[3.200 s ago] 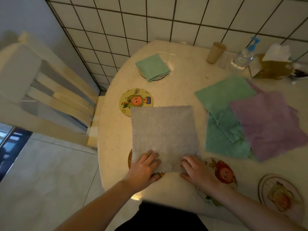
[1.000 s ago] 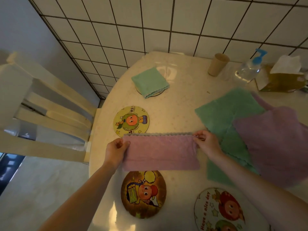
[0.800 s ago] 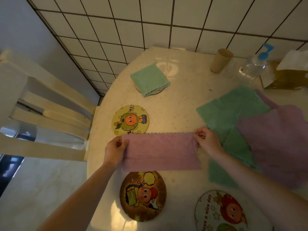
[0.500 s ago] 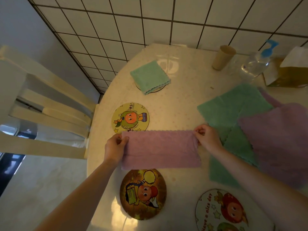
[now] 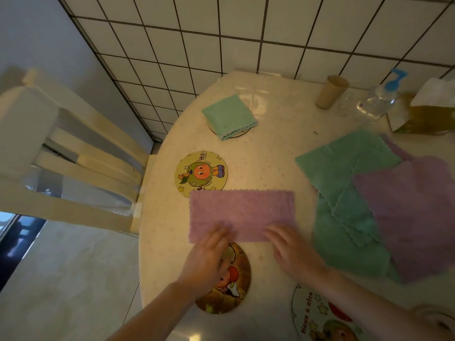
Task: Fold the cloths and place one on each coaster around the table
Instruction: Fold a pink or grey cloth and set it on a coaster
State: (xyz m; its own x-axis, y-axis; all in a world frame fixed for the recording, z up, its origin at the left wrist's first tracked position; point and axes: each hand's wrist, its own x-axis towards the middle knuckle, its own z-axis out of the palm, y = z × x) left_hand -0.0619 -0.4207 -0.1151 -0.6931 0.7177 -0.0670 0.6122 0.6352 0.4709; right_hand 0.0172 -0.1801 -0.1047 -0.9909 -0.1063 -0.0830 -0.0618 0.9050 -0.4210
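A purple cloth [image 5: 242, 212] folded in half lies flat on the table, a long rectangle. My left hand [image 5: 209, 257] and my right hand [image 5: 293, 249] rest with spread fingers at its near edge, blurred by motion. A yellow coaster [image 5: 200, 173] touches the cloth's far left corner. A brown coaster [image 5: 230, 284] lies partly under my left hand. A white coaster [image 5: 320, 316] sits at the near right. A folded green cloth [image 5: 229, 115] covers a far coaster. Unfolded green cloths [image 5: 344, 183] and a purple cloth [image 5: 413, 212] are piled at the right.
A paper cup [image 5: 331, 92], a pump bottle [image 5: 379, 99] and a tissue box [image 5: 428, 114] stand at the back right by the tiled wall. A white chair [image 5: 73, 153] stands left of the table [image 5: 270, 153]. Another coaster [image 5: 440, 321] shows at the lower right corner.
The flat cloth was folded in half, far edge held at both corners. Now my hands have let go of those corners and moved back to the cloth's near edge.
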